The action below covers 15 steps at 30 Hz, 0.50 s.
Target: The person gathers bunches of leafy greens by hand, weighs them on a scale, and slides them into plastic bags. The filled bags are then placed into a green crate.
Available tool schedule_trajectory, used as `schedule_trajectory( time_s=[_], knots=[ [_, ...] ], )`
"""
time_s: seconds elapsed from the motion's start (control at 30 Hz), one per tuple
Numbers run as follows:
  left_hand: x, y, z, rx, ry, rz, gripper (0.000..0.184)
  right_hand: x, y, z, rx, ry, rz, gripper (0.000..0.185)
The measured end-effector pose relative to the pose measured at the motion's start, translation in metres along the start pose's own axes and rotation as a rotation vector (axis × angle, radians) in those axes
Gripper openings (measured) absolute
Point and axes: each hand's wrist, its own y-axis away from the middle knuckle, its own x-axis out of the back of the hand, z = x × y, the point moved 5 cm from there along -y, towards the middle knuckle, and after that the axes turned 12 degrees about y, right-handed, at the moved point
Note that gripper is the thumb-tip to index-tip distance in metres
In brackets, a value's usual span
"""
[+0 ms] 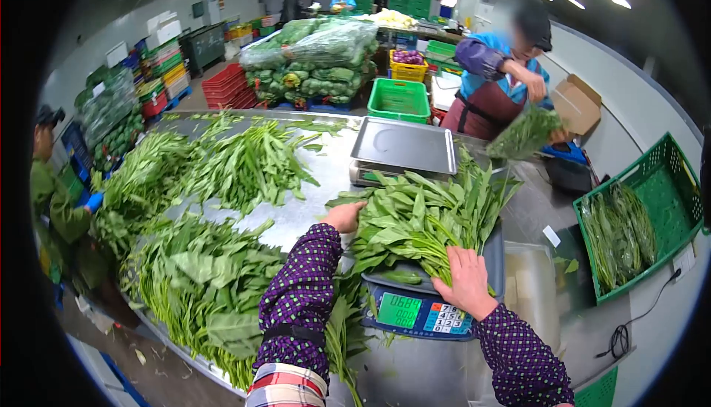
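Note:
A bundle of long-stemmed leafy greens [415, 218] lies on the grey pan of a digital scale [418, 317] with a lit green display. My right hand [466, 282] rests over the stem ends at the pan's front right, its fingers bent round them. At the bundle's left edge is my left hand [345, 217], fingers curled against the leaves; the fingertips are partly hidden. Left of my left forearm, a big heap of the same greens [207, 288] covers the metal table [326, 162]. Behind the bundle stands a second scale with a bare tray [404, 144].
A co-worker [503, 74] across the table holds a bag of greens [526, 131]. Another person [59, 207] stands at the far left. A green crate [666, 177] with bagged greens sits at right, near a black cable [621, 333]. Behind are a green bin [400, 99] and stacked vegetables [311, 59].

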Motion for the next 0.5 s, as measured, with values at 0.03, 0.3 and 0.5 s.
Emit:
schedule_trajectory(
  time_s=[0.03,0.3,0.5],
  knots=[
    [-0.014,-0.010,-0.014,0.025,0.020,-0.163,0.038,0.000,-0.001,0.002,-0.020,0.004,-0.010,0.067],
    [0.133,0.007,-0.051,0.071,-0.383,0.311,0.011,-0.002,-0.001,0.002,-0.043,-0.032,-0.071,0.068],
    [0.291,0.089,0.090,-0.241,-0.505,0.620,0.012,-0.004,-0.002,0.010,-0.020,-0.114,-0.155,0.085]
  ],
)
